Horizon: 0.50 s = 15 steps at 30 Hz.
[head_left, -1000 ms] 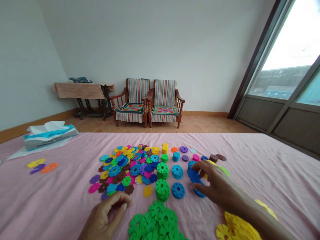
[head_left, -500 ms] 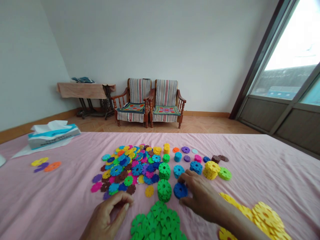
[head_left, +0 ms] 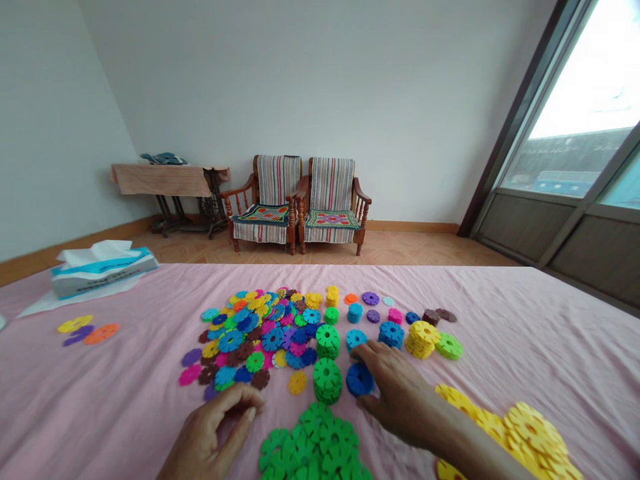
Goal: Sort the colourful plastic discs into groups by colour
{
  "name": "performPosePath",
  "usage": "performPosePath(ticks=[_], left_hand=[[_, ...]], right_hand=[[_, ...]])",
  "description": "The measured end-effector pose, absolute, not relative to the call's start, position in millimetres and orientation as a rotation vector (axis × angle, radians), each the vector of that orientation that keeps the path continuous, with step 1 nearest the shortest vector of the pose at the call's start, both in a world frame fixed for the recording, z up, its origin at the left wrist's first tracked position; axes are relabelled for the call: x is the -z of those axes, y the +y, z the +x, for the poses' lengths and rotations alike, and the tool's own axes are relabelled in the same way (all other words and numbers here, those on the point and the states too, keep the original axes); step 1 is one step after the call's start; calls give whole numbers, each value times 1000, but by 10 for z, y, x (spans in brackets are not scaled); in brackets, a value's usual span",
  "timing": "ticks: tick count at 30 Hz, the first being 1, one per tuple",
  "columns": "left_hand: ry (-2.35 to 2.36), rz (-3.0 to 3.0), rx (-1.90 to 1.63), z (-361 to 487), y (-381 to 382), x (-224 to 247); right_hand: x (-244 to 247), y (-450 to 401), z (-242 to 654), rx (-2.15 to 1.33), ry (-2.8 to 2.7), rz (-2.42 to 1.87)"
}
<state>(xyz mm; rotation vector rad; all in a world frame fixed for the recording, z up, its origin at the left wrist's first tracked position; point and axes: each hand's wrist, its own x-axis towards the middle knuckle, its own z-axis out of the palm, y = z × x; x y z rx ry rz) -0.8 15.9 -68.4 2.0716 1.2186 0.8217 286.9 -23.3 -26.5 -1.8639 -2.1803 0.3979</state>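
My right hand [head_left: 395, 387] curves over a short stack of dark blue notched plastic discs [head_left: 359, 380]; its fingers are at the far edge and the thumb at the near side. My left hand [head_left: 215, 427] rests on the cloth with fingers loosely bent and the thumb a little apart; nothing shows in it. Between the hands stand green disc stacks [head_left: 327, 377]. A loose green disc pile [head_left: 315, 447] lies in front. Just behind my right hand are a light blue stack [head_left: 356, 340] and a medium blue stack [head_left: 391, 335].
A mixed-colour disc heap [head_left: 265, 333] spreads beyond my left hand. Yellow discs [head_left: 530, 433] lie beside my right forearm, and a yellow stack [head_left: 423, 339] stands farther back. A tissue box [head_left: 105, 270] is at left on the pink cloth [head_left: 150, 347]. Two chairs [head_left: 330, 200] stand beyond.
The view has shifted very slightly. My right hand stays at the dark blue stack with hardly any movement, and my left hand keeps its place.
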Motion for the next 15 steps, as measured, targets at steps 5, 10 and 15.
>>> performPosePath(ticks=[5,10,15], left_hand=[[1222,2047,-838,-2,166,683],[1227,2028,-852,4,164,670],[1241,2028,-864,15,166,654]], right_hand=[[143,-300,3125,-257,-2118,-1839],[193,-437,3402,-150,-2120,-2017],[439,-534,3486,-59,-2084,-2050]])
